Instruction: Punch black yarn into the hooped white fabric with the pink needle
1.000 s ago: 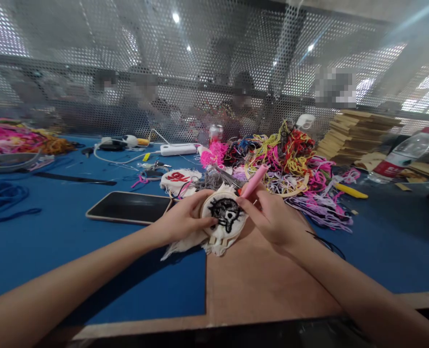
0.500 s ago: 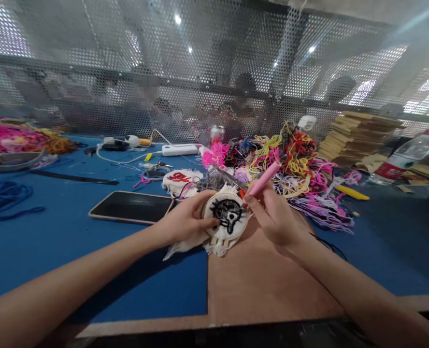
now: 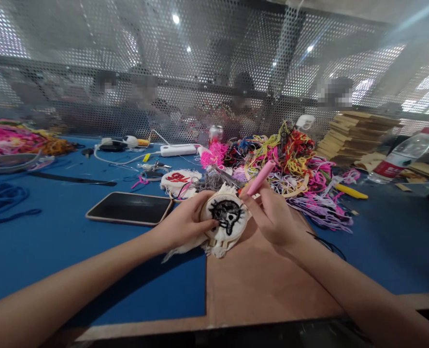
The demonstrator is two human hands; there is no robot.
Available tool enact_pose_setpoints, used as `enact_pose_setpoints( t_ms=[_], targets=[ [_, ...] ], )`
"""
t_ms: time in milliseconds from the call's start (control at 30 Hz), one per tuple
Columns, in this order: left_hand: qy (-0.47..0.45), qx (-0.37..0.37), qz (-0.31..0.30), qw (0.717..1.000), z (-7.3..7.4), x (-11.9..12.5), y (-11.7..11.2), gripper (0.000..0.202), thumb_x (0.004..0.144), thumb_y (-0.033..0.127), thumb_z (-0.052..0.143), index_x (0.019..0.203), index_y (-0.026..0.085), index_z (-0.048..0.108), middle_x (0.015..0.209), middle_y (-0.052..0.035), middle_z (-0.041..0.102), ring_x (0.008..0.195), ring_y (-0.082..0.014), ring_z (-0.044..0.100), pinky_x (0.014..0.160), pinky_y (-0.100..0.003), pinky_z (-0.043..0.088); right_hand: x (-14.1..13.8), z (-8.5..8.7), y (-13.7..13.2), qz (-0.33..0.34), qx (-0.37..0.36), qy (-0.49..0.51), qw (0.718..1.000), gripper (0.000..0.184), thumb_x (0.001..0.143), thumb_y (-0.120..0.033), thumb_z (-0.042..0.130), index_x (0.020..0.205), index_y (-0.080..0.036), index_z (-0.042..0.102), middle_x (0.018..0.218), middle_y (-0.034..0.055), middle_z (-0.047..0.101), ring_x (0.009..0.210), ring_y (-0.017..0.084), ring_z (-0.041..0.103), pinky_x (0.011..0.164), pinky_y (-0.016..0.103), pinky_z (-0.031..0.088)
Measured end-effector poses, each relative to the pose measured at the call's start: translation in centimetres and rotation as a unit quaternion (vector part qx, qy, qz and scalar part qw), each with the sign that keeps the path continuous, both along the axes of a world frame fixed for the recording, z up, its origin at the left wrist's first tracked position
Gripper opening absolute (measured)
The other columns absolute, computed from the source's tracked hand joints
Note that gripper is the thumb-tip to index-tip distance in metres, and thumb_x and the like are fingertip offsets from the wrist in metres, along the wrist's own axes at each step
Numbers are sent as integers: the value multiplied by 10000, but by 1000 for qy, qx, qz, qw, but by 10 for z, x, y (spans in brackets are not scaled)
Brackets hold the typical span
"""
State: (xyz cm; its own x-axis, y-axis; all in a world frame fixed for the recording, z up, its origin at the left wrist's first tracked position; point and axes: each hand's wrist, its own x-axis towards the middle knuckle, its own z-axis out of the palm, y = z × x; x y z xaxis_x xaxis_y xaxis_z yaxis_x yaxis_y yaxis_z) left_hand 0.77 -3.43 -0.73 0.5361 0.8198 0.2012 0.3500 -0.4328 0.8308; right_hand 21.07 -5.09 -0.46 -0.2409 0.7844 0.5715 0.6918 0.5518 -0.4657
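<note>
My left hand [image 3: 189, 217] grips the left side of an embroidery hoop [image 3: 232, 238], its thumb pressed on the front of the cloth. White frayed cloth is stretched in the hoop and carries a black yarn figure [image 3: 230, 217] with a small white patch. In my right hand [image 3: 274, 215] is a pink-handled punch needle [image 3: 261, 178], slanted with its handle up and to the right. Its working end, hidden by the fingers, is close to the hoop's upper right edge; I cannot tell whether it touches the cloth.
A phone [image 3: 129, 209] lies left of the hoop. Behind are a second cloth with red stitching [image 3: 180, 179], a power strip [image 3: 178, 150] and a heap of coloured yarn [image 3: 268, 150]. A yellow cutter [image 3: 351, 192], a bottle [image 3: 399, 159] and stacked cardboard [image 3: 355, 137] stand right.
My right hand and the punch needle have shifted slightly left and tilted a little. The hoop stays in my left hand. The whole view has drifted slightly.
</note>
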Motion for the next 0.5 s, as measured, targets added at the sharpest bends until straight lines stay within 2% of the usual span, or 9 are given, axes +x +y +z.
enact_pose_setpoints(
  t_ms=[100,200,367,500],
  targets=[
    [2,-2,17,1000,-2,-1,2,459,664,206,616,1098,174,471,1087,-57,558,1034,-211,499,941,-343,344,-1,-2,2,3,-33,22,999,199,883,-356,368,934,-180,447,818,50,583,687,159,557,617,282,403],
    [-59,-106,3,993,-5,-1,3,474,606,198,668,1038,176,474,1009,-40,585,975,-206,534,864,-319,410,-1,-5,4,26,-51,50,997,181,887,-347,371,920,-183,440,843,54,590,717,161,567,638,288,415],
    [-167,-312,-14,935,3,3,-3,379,585,151,690,911,173,496,840,-10,621,794,-158,595,714,-258,477,-4,-7,2,101,-65,83,989,160,886,-317,385,959,-190,450,926,61,601,808,168,579,700,309,439],
    [-192,-404,-9,894,13,5,-10,499,575,123,699,1028,189,500,884,-43,649,765,-181,624,671,-275,506,-6,-4,-4,123,-67,68,988,161,873,-313,412,960,-193,476,951,57,608,861,180,577,747,334,443]
  ],
)
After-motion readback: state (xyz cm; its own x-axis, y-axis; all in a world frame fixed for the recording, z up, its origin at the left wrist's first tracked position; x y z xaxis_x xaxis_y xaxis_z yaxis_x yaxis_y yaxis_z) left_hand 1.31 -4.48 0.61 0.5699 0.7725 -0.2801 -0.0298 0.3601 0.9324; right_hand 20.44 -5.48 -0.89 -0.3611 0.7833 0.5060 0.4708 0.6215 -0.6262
